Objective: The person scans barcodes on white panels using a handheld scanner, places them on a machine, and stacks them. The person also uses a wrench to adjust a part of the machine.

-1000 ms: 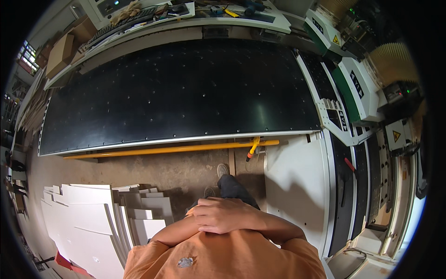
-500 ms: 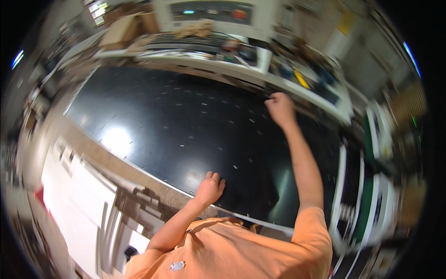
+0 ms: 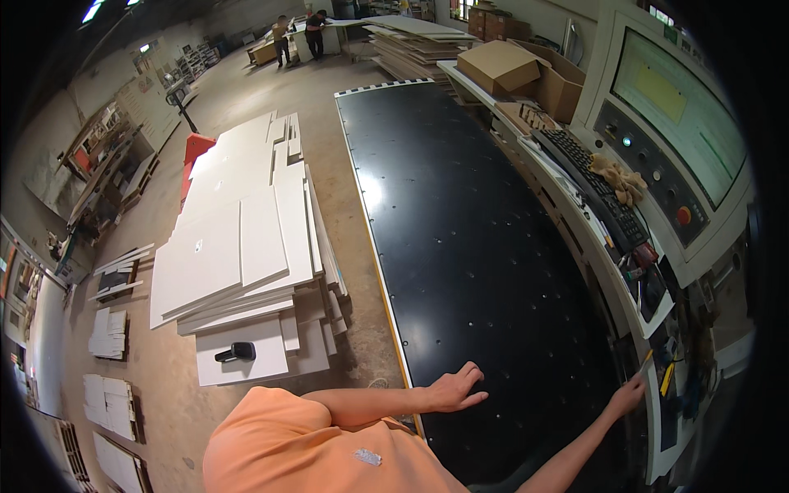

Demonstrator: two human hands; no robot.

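A long black table top (image 3: 460,246) with small round studs and a pale near edge stretches away in front of me. My left hand (image 3: 454,389) is over its near part, fingers apart and holding nothing. On the far right, my right hand (image 3: 629,396) is closed at the edge of the white ledge (image 3: 653,419). A thin yellowish stick-like piece (image 3: 648,359) shows just beyond its fingertips. Whether the fingers grip that piece is too small to tell. Beside this hand, a yellow-handled tool (image 3: 666,379) lies in the dark tray part of the ledge.
A control cabinet with a screen (image 3: 678,103) stands right, above a black keyboard (image 3: 593,185) and a glove (image 3: 618,179). White boards (image 3: 218,255) are stacked left, with a black handheld device (image 3: 236,352) on them. Cardboard boxes (image 3: 501,67) and two people (image 3: 315,34) are farther off.
My view has swung left, bringing in the stacked boards and the far room. The fingers of my left hand have spread. My right hand is now lower, by the white ledge.
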